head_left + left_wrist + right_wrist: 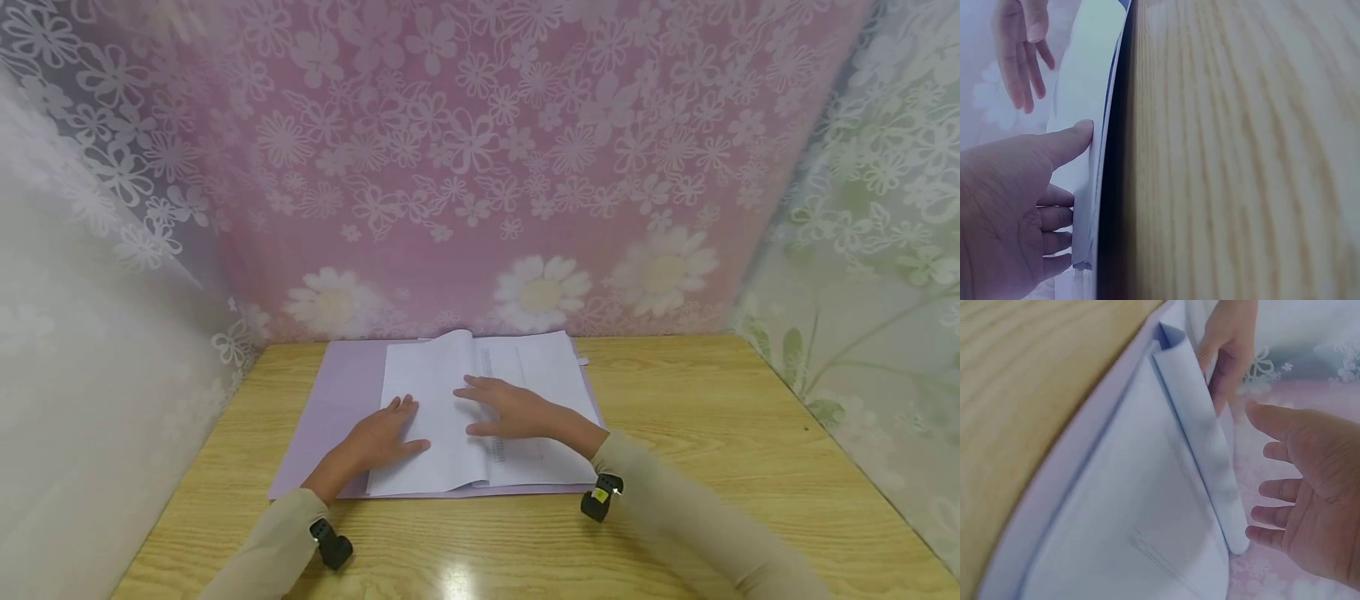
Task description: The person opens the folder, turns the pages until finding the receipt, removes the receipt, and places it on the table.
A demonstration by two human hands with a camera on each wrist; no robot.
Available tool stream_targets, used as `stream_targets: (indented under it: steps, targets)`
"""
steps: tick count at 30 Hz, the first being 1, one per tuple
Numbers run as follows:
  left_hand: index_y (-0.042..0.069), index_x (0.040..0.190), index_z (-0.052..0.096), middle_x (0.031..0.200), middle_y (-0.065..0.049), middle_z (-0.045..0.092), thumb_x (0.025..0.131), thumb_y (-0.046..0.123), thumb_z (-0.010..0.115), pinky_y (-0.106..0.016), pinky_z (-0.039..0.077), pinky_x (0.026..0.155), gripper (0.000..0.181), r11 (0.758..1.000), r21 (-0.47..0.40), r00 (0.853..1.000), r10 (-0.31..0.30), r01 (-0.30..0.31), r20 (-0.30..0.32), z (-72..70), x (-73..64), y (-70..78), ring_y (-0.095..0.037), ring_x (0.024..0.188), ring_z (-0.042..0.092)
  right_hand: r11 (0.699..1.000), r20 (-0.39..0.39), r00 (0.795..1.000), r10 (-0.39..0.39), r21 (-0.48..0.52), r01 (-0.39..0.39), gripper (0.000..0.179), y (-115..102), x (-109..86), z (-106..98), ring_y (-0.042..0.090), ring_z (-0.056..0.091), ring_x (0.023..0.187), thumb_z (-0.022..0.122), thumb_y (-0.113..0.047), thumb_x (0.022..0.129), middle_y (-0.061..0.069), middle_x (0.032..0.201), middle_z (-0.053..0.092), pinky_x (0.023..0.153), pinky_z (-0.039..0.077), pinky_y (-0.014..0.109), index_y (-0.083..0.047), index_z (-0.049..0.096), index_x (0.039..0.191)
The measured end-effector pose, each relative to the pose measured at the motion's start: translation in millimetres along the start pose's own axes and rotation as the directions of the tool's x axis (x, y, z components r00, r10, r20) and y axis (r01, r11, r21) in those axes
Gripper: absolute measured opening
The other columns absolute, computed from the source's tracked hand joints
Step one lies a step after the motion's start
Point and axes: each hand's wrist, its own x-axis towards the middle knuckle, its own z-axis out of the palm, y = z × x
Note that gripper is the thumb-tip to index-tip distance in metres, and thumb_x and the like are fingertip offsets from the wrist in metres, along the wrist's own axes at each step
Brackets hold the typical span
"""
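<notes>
A lilac folder (341, 400) lies open on the table with white paper sheets inside. The turned sheets (431, 367) on the left bulge up in a fold near the middle; in the right wrist view this fold (1194, 419) looks like a rounded roll. My left hand (386, 437) rests on these left sheets with fingers spread, its fingertips (1063, 219) on the paper. Over the middle of the folder, my right hand (510, 408) is held with fingers extended and nothing between them. Below it lies the right page (551, 367), which bears faint print.
The wood-grain table (690, 417) stretches to both sides and in front of the folder. A pink floral curtain (480, 167) stands right behind the folder's back edge. Pale floral sheets (885, 317) close in the sides. Black cameras (330, 546) sit on both wrists.
</notes>
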Motion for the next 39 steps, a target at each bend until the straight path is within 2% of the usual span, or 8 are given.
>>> stream_targets:
  steps: [6,13,19,23,26,28,33,39]
  targets:
    - [-0.003,0.154,0.039,0.163,-0.022,0.033,0.097,0.048,0.066,-0.059,0.033,0.120,0.081,1.000,-0.007,1.000,-0.001,0.001,0.004,1.0,0.7,-0.9,-0.041,0.153,0.030,0.998,-0.048,0.997,0.061,-0.010,-0.062,0.068,21,-1.4,-23,0.033,0.031,0.154,0.064,-0.043,0.100,0.010,0.166,0.033,0.122,0.034,0.054,-0.014,0.042,0.157]
    - [-0.002,0.155,0.037,0.164,-0.022,0.032,0.097,0.049,0.065,-0.058,0.033,0.120,0.082,1.000,-0.002,1.000,0.003,-0.003,0.003,4.3,3.2,-4.8,-0.041,0.153,0.030,0.992,-0.145,0.981,0.125,0.021,-0.123,0.068,66,-7.7,-46,0.037,0.035,0.151,0.065,-0.036,0.100,0.017,0.163,0.038,0.121,0.034,0.055,-0.003,0.042,0.155]
    - [-0.002,0.155,0.037,0.164,-0.022,0.032,0.098,0.048,0.065,-0.058,0.033,0.121,0.081,1.000,0.006,1.000,-0.011,0.011,0.021,0.8,1.4,-1.6,-0.040,0.153,0.030,0.971,-0.206,0.953,0.221,0.142,-0.194,0.070,110,-17.8,-51,0.043,0.030,0.152,0.066,-0.030,0.100,0.023,0.162,0.036,0.122,0.029,0.060,0.001,0.038,0.156]
    - [-0.003,0.155,0.038,0.163,-0.022,0.033,0.097,0.047,0.065,-0.058,0.033,0.121,0.081,1.000,0.010,0.999,-0.021,0.021,0.026,-1.1,0.3,0.0,-0.040,0.153,0.031,0.961,-0.270,0.936,0.227,0.216,-0.171,0.072,133,-27.1,-50,0.050,0.033,0.147,0.067,-0.032,0.098,0.029,0.158,0.039,0.118,0.029,0.067,0.004,0.040,0.153]
    - [-0.003,0.155,0.038,0.163,-0.022,0.033,0.097,0.047,0.066,-0.058,0.033,0.121,0.081,1.000,0.011,0.999,-0.022,0.021,0.027,-1.9,-0.4,0.5,-0.040,0.152,0.031,0.961,-0.310,0.924,0.222,0.228,-0.155,0.071,146,-32.7,-48,0.054,0.036,0.143,0.068,-0.034,0.097,0.031,0.154,0.042,0.114,0.032,0.070,0.004,0.043,0.151]
    - [-0.002,0.155,0.038,0.163,-0.022,0.034,0.097,0.048,0.066,-0.058,0.034,0.120,0.081,1.000,0.013,0.999,-0.020,0.019,0.027,-2.4,-0.4,0.7,-0.040,0.152,0.032,0.955,-0.311,0.921,0.236,0.251,-0.160,0.069,153,-34.3,-46,0.054,0.034,0.144,0.068,-0.030,0.097,0.032,0.155,0.041,0.114,0.030,0.071,0.003,0.043,0.152]
    - [-0.001,0.155,0.039,0.163,-0.021,0.034,0.096,0.050,0.066,-0.058,0.034,0.120,0.082,1.000,0.022,0.999,-0.018,0.018,0.027,-2.3,1.9,-0.2,-0.040,0.152,0.033,0.918,-0.265,0.907,0.327,0.315,-0.239,0.069,167,-32.4,-41,0.053,0.028,0.149,0.066,-0.019,0.099,0.032,0.160,0.033,0.120,0.024,0.068,0.005,0.034,0.155]
    - [0.001,0.156,0.039,0.163,-0.021,0.034,0.096,0.052,0.065,-0.058,0.035,0.120,0.082,0.999,0.036,0.999,-0.019,0.018,0.036,-1.7,4.9,-0.8,-0.039,0.152,0.032,0.894,-0.229,0.890,0.394,0.320,-0.313,0.076,177,-30.6,-35,0.052,0.030,0.148,0.067,-0.023,0.099,0.031,0.161,0.029,0.122,0.024,0.063,0.009,0.029,0.156]
